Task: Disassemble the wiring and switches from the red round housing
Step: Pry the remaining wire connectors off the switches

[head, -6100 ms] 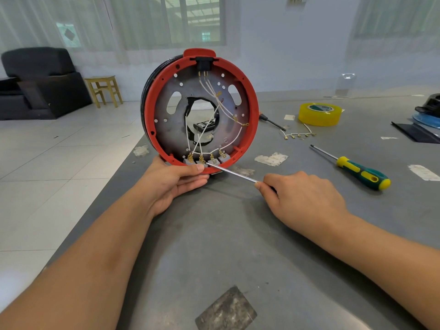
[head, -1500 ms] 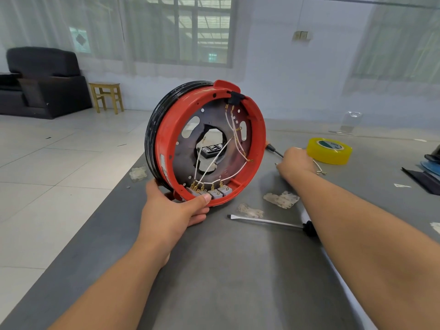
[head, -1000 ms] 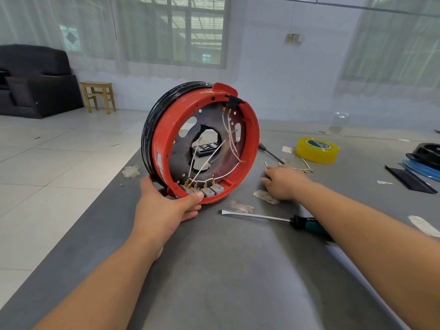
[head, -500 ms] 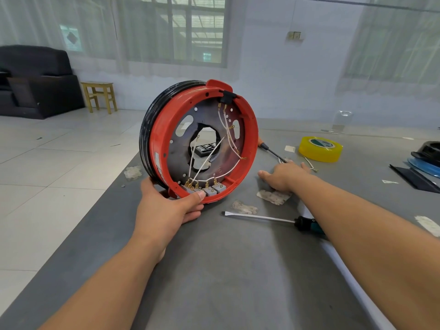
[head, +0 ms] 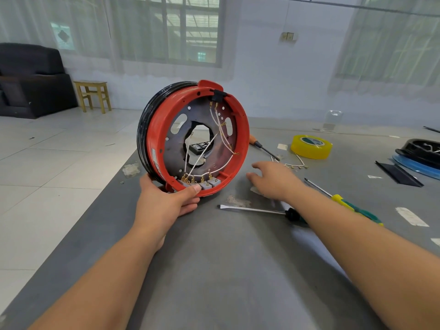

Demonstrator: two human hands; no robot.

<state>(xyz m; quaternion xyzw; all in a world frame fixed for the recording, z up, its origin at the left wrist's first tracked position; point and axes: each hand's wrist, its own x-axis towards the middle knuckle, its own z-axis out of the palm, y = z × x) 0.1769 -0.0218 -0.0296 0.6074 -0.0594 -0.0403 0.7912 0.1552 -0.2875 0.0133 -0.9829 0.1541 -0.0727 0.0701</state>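
At the centre of the frame the left hand [head: 164,206] props the red round plastic housing [head: 197,139] on edge on the grey tabletop [head: 226,270], fingers wrapped behind its lower rim and thumb pressed by the small grey switches [head: 204,184], probably to keep the white wiring [head: 221,129] facing the person. Just right of it, the right hand [head: 273,179] hovers with fingers loosely spread, holding nothing. The flat-blade screwdriver [head: 257,210] lies just below it.

One red round housing [head: 152,144] at ten o'clock; three screwdrivers [head: 252,210] from one to three o'clock; one yellow tape roll [head: 311,146] at two o'clock; two hands [head: 164,206].
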